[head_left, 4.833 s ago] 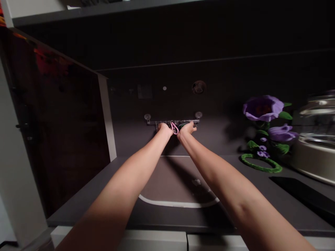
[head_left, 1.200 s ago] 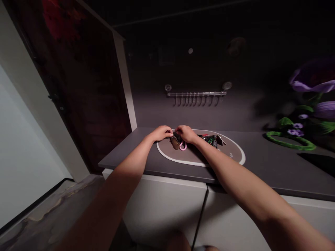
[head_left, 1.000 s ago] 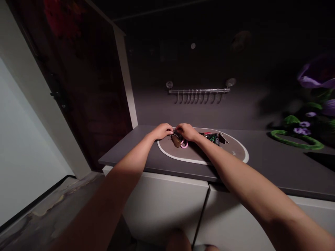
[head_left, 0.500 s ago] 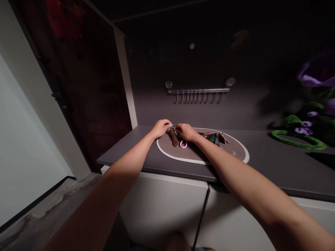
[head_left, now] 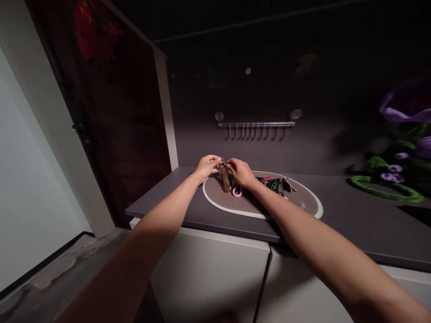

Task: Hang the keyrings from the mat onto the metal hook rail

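My left hand [head_left: 207, 167] pinches a metal key ring at its left side, with the fingers closed. From the ring hangs a brown, elongated fob [head_left: 225, 179] with what look like keys beside it. My right hand [head_left: 239, 171] is closed at the ring's other side, its fingertips pressed together there. A pink loop [head_left: 237, 191] hangs or lies just below my right hand; whether it is joined to the ring I cannot tell. All this is over the left half of an oval brown mat [head_left: 215, 199] with a white border.
Behind my right wrist, a cluster of dark and green small items [head_left: 276, 185] lies on the mat. A clear rail with hooks [head_left: 256, 124] is fixed to the wall. At right stand purple flowers with a green ring base [head_left: 384, 190]. A dark door [head_left: 131, 121] is at left.
Both hands have lifted the key ring slightly, and the brown fob now hangs more upright. The camera view has tilted up a little, so the scene sits lower.
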A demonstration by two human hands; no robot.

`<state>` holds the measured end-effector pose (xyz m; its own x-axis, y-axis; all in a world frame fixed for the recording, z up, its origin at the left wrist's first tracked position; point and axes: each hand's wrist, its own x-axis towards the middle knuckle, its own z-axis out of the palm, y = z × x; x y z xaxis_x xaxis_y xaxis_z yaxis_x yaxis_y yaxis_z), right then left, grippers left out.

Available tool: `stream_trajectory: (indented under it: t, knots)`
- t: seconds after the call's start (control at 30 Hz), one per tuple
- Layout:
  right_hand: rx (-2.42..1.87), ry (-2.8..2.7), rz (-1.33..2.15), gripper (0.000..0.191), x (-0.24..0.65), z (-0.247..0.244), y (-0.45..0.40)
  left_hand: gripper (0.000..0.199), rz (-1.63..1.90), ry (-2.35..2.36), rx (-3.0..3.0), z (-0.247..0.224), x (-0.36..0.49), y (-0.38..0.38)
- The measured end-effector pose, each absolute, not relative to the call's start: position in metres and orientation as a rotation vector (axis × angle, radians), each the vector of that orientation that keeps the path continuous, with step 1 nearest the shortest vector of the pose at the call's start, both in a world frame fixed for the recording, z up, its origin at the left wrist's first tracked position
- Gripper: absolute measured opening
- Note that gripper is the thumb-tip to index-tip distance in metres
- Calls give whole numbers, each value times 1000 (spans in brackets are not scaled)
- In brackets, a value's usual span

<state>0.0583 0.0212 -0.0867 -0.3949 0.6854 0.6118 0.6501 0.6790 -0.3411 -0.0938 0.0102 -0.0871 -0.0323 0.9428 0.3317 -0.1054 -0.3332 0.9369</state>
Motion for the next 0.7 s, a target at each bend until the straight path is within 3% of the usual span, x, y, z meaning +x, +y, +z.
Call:
stream_trajectory:
  t: [0.7]
  knots:
    - [-778,-1791,583,28,56,-89,25,38,1573,744,1337,-92,-84,11]
